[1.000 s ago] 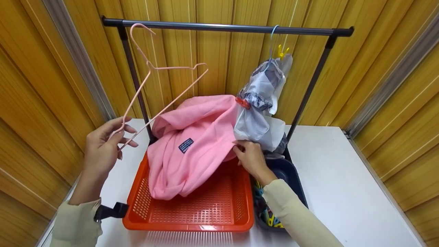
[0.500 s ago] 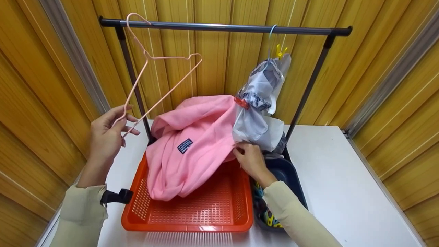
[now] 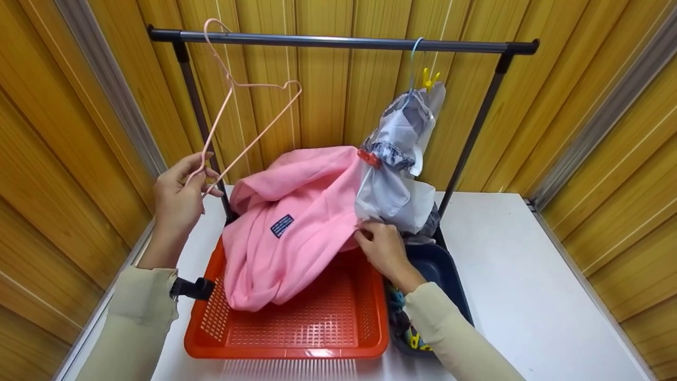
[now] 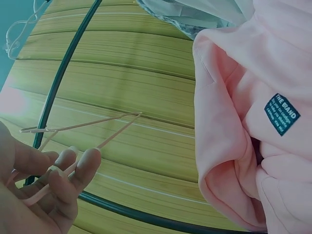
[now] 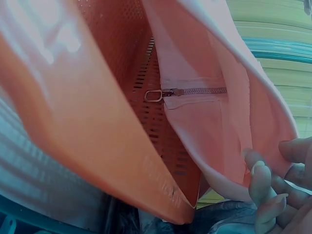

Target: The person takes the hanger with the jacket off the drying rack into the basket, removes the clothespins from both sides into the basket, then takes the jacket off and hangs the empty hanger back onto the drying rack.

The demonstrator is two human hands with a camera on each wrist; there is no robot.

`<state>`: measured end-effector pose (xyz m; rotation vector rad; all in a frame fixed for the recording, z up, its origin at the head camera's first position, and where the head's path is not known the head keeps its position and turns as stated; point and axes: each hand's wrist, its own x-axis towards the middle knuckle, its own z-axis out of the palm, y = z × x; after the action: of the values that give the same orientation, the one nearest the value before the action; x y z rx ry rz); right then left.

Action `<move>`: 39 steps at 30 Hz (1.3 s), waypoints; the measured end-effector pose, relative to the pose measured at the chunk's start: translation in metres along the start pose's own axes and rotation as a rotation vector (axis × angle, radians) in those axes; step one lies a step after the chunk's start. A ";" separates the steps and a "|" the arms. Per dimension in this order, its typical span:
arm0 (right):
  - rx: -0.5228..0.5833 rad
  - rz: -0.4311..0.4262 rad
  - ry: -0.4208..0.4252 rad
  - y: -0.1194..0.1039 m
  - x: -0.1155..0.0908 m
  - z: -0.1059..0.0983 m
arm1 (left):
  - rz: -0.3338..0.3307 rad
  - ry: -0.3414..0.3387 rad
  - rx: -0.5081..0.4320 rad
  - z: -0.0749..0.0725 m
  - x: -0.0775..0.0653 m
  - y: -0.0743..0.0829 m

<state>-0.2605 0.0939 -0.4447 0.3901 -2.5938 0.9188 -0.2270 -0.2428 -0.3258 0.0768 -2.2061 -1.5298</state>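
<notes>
My left hand (image 3: 182,198) holds a pink clothes hanger (image 3: 230,79) by one lower corner, thumb and fingers pinching the wire. The hanger stands upright, and its hook overlaps the left part of the rail in the head view. A pink garment (image 3: 312,196) with a dark label lies bunched over the red basket's back half. My right hand (image 3: 383,248) pinches its right edge between thumb and fingers. Through the garment's opening, a metal zip (image 5: 202,91) shows in the right wrist view. Much of the garment is folded out of sight.
A black clothes rail (image 3: 338,42) spans the back. White and grey clothing (image 3: 394,127) hangs at its right, with red (image 3: 368,157) and yellow (image 3: 429,78) clothespins. The red basket (image 3: 291,352) stands beside a dark basin (image 3: 457,286) holding clothespins, on a white table (image 3: 518,264).
My left hand has moved up and to the right, raising the hanger, whose frame has turned narrower in view. My right hand keeps its pinch on the garment.
</notes>
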 end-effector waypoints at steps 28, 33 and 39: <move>-0.035 -0.174 0.202 -0.044 0.003 -0.014 | 0.662 0.282 0.315 0.072 -0.043 0.001; -0.046 -0.188 0.221 -0.052 0.007 -0.013 | 0.663 -0.020 0.458 0.117 -0.069 -0.015; -0.037 -0.193 0.237 -0.058 0.009 -0.016 | 0.572 -0.146 0.586 0.144 -0.087 -0.028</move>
<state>-0.2434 0.0588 -0.3976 0.4812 -2.3094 0.7970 -0.2110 -0.1015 -0.4204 -0.4575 -2.4298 -0.5822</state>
